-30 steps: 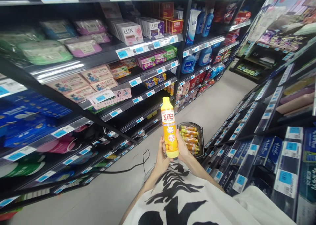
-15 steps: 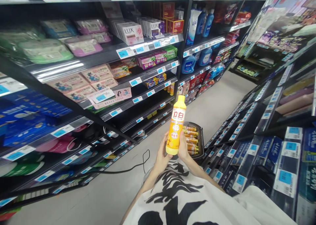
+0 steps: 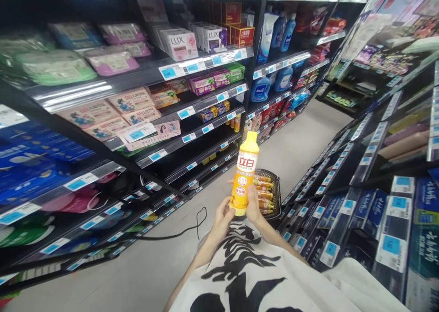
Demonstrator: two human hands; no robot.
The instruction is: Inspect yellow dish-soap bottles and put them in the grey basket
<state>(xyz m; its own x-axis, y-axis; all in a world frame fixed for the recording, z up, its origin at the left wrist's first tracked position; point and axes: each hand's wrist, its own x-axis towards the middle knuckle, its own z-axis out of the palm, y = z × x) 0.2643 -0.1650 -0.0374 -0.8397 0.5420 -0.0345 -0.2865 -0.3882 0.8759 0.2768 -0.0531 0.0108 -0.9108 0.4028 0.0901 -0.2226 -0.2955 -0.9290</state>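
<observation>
A yellow bottle of dish soap (image 3: 244, 175) is held nearly upright in front of my body, its white-and-orange label facing me. My right hand (image 3: 253, 204) grips its right side near the base, with fingers running behind it and partly hidden. At the lower left, my left hand (image 3: 223, 215) is closed against the bottle's base, thumb in front. Just beyond my right hand, a black basket (image 3: 278, 201) stands on the floor with several yellow bottles (image 3: 264, 194) lying in it.
Shelves on the left carry soap boxes (image 3: 180, 45), wipes packs (image 3: 111, 61) and blue detergent bottles (image 3: 260, 90). Another shelf of dark blue boxes (image 3: 372, 207) lines the right side. A black cable (image 3: 171, 235) crosses the floor (image 3: 295, 129) of the narrow aisle.
My left hand has slid down to the bottle's base, and a fingertip now shows at the bottle's left edge. The bottle stays almost in place while the view has shifted slightly.
</observation>
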